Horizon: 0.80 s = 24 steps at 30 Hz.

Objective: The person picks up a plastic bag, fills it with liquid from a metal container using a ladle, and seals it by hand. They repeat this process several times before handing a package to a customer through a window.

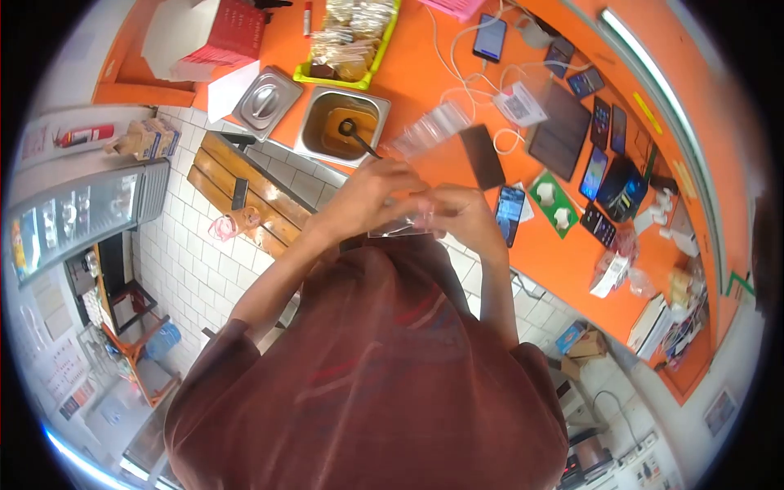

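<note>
1. Before the maroon shirt [376,367], the left hand [369,194] and right hand [467,216] are pinching clear plastic [400,228] between narrowed fingers
2. The plastic is showing between both hands, near the orange counter [549,260]
3. A ladle [349,128] is leaning in a metal pan [314,118]

Pinching clear plastic [398,228] in left hand [371,192] and right hand [464,216], right in front of the brown shirt [376,359]! Working by the orange counter [412,82], near a steel pan [314,122] holding brown liquid [331,139] and a black ladle [349,128].
</note>
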Tool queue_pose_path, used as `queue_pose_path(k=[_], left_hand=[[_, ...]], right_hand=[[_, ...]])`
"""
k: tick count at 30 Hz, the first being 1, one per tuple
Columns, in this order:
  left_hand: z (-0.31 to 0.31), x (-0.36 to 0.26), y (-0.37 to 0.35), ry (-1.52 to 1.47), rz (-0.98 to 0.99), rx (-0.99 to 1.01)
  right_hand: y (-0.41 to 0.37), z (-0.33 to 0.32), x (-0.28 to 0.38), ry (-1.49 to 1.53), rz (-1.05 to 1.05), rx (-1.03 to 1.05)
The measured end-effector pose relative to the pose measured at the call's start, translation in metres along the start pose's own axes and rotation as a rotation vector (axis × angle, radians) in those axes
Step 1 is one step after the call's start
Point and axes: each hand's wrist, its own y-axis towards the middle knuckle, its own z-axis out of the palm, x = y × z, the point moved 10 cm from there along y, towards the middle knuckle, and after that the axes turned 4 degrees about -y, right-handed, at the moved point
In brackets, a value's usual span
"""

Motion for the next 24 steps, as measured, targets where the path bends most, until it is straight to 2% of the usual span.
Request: queue_pose_path(k=[1, 3, 5, 9, 12, 15, 17, 18, 20, 21, 22, 23, 24], left_hand=[[-0.002, 0.001, -0.009, 0.102, -0.022, 0.037], [-0.013, 0.003, -0.022, 0.176, -0.027, -0.012], [-0.021, 0.017, -0.032, 0.273, -0.084, 0.008], [-0.049, 0.040, -0.056, 0.211, -0.105, -0.057], [-0.071, 0.060, -0.075, 0.125, -0.146, -0.171], [-0.082, 0.086, -0.094, -0.018, -0.232, -0.192], [-0.092, 0.118, -0.112, -0.360, -0.359, -0.327], [-0.093, 0.127, -0.120, -0.368, -0.361, -0.338], [-0.105, 0.160, -0.147, -0.437, -0.450, -0.551], [-0.100, 0.181, -0.159, -0.447, -0.535, -0.568], [-0.092, 0.197, -0.164, -0.455, -0.539, -0.566], [-0.078, 0.221, -0.172, -0.675, -0.592, -0.626], [-0.066, 0.241, -0.177, -0.898, -0.641, -0.684]], right_hand=[[0.006, 0.002, 0.003, -0.157, -0.010, -0.034], [0.023, 0.012, 0.014, -0.404, -0.092, -0.075], [0.036, 0.031, 0.025, -0.474, -0.106, -0.070], [0.068, 0.063, 0.034, -0.643, -0.151, -0.050], [0.088, 0.093, 0.048, -0.772, -0.253, -0.036], [0.106, 0.114, 0.038, -0.841, -0.145, 0.060], [0.125, 0.103, 0.033, -0.591, -0.132, -0.084], [0.137, 0.100, 0.021, -0.600, -0.129, -0.073], [0.159, 0.077, 0.008, -1.146, -0.184, -0.279], [0.168, 0.072, -0.002, -1.150, -0.180, -0.274], [0.176, 0.077, -0.011, -1.377, -0.189, -0.212], [0.181, 0.081, -0.022, -1.602, -0.197, -0.144], [0.184, 0.081, -0.023, -1.608, -0.191, -0.140]])
